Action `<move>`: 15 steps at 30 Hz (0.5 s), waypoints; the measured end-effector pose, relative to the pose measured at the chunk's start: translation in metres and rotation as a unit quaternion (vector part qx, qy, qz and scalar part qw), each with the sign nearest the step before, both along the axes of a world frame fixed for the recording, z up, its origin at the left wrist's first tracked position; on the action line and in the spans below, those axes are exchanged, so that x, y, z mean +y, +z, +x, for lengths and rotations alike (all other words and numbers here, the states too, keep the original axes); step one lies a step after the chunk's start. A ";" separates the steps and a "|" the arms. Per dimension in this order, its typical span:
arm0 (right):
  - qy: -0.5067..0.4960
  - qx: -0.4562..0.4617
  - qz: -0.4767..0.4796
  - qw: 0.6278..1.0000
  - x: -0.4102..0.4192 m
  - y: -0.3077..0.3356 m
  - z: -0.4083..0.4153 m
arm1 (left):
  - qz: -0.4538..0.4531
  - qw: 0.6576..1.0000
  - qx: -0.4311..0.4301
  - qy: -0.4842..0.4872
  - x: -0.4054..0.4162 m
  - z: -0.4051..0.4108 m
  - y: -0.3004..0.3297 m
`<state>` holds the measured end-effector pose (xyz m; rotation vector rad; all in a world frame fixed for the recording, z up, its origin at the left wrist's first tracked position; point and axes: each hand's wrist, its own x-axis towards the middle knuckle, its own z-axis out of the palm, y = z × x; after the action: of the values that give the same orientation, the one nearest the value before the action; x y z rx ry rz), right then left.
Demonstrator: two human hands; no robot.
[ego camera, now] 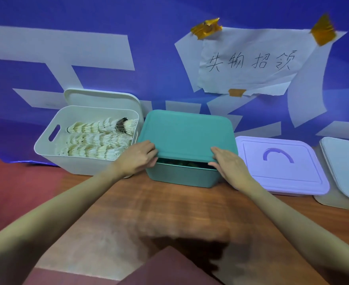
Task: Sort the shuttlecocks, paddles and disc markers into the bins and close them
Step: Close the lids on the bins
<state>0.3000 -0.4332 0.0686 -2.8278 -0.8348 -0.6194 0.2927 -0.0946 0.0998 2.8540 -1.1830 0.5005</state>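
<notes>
A teal lid (187, 134) lies tilted over the teal bin (182, 176), its front edge raised with a dark gap showing below it. My left hand (137, 156) grips the lid's front left corner. My right hand (227, 163) holds the front right corner, fingers along the edge. Dark contents show dimly inside the gap. To the left, an open white bin (46, 149) holds rows of white shuttlecocks (99, 138), one with a dark feather skirt. Its white lid (101, 98) leans behind it against the wall.
A lilac bin with a handled lid (280, 163) sits shut to the right, and a grey lidded bin (344, 171) at the far right. A blue banner with a taped paper note (251, 60) backs the wooden table (149, 212).
</notes>
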 end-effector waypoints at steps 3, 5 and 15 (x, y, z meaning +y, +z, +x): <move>0.001 -0.022 0.012 1.000 0.005 -0.007 -0.009 | -0.008 1.000 0.001 0.000 0.002 -0.007 -0.005; -0.001 -0.021 0.014 1.000 0.006 -0.009 -0.013 | -0.013 1.000 0.009 0.004 0.001 -0.008 -0.008; 0.012 -0.063 0.019 0.998 0.005 -0.009 -0.016 | -0.018 1.000 -0.018 0.013 0.000 -0.011 -0.013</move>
<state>0.2841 -0.4282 0.0595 -2.7642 -0.8646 -0.8094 0.2816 -0.0942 0.0871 2.8442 -1.1324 0.5710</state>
